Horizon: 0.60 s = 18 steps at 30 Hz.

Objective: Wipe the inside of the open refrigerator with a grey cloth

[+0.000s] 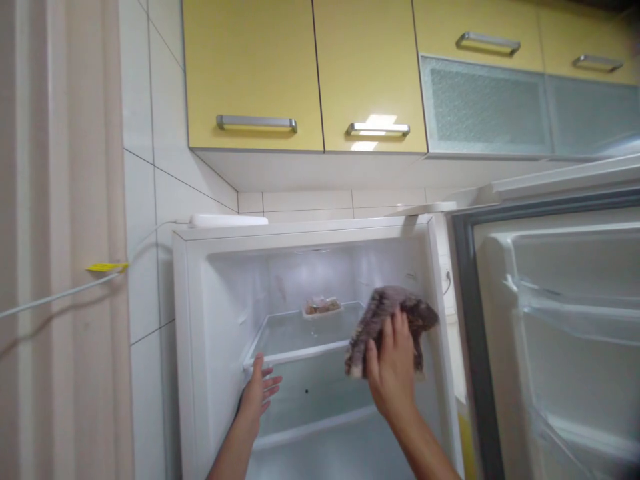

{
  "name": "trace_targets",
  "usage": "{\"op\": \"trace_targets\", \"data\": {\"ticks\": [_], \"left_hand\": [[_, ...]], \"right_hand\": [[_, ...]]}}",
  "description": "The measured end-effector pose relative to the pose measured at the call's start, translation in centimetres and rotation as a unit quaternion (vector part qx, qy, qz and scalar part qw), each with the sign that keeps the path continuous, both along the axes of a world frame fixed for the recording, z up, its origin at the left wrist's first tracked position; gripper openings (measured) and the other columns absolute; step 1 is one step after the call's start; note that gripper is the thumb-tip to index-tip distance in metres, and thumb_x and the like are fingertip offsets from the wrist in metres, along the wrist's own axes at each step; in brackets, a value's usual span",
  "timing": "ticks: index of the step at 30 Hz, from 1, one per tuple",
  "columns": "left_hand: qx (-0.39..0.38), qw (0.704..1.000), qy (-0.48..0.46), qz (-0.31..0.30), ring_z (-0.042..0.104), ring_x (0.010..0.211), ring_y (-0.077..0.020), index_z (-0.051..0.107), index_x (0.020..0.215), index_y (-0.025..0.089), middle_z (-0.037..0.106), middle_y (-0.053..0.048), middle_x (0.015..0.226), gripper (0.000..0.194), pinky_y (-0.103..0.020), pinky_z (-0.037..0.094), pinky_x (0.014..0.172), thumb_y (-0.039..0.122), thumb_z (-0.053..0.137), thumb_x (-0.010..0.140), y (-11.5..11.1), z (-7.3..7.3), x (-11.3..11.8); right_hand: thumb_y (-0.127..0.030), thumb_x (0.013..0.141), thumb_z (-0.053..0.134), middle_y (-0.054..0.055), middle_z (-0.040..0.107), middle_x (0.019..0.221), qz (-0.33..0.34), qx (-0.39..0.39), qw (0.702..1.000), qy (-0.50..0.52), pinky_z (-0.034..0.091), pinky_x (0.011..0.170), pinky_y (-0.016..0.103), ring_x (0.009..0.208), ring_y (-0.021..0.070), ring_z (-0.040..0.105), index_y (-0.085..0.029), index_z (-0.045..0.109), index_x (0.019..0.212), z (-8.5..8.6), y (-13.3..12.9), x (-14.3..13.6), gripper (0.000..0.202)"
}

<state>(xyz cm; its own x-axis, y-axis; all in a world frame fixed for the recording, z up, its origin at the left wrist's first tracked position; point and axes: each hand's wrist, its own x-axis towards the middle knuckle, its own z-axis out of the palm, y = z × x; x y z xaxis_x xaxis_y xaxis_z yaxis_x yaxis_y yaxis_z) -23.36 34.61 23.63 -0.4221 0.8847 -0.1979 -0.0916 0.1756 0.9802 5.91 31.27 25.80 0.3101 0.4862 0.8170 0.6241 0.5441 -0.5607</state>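
In front of me stands a white refrigerator (310,233) with its door (565,280) swung out to the right. My right hand (395,367) grips a dark brownish-grey cloth (383,310) near the right inner wall; whether the cloth touches that wall I cannot tell. At the left end of the upper glass shelf (280,333), my left hand (259,390) holds nothing, thumb up and fingers spread. A small white tray (323,311) with pinkish and brown contents sits toward the back of this shelf.
Yellow wall cabinets (250,67) with metal handles hang above. Clear door bins (565,320) line the open door. A white cable (65,297) with a yellow tag (107,267) runs across the left side. A white flat device (227,220) lies on the refrigerator's top.
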Motion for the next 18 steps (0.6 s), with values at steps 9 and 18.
{"op": "trace_targets", "data": {"ticks": [9, 18], "left_hand": [[0.000, 1.000, 0.025, -0.004, 0.069, 0.106, -0.0264, 0.059, 0.116, 0.021, 0.077, -0.012, 0.111, 0.068, -0.043, 0.042, 0.095, 0.075, 0.028, 0.088, 0.3, -0.3, -0.7], [0.020, 1.000, -0.005, -0.017, 0.069, 0.108, -0.0241, 0.060, 0.119, 0.022, 0.077, -0.011, 0.110, 0.065, -0.039, 0.041, 0.097, 0.072, 0.028, 0.090, 0.3, -0.6, -0.2]], "right_hand": [[-0.046, 0.095, 0.034, 0.021, 0.057, 0.142, -0.046, -0.340, 0.878, -0.333, 0.033, 0.113, 0.054, 0.135, 0.0371, 0.049, -0.011, 0.059, 0.134, 3.2, 9.3, -0.7, 0.058], [-0.052, 0.097, 0.048, 0.016, 0.056, 0.142, 0.017, -0.381, 0.836, -0.394, 0.040, 0.110, 0.056, 0.130, 0.0300, 0.053, -0.016, 0.056, 0.134, 4.1, 16.3, 0.6, 0.052]]}}
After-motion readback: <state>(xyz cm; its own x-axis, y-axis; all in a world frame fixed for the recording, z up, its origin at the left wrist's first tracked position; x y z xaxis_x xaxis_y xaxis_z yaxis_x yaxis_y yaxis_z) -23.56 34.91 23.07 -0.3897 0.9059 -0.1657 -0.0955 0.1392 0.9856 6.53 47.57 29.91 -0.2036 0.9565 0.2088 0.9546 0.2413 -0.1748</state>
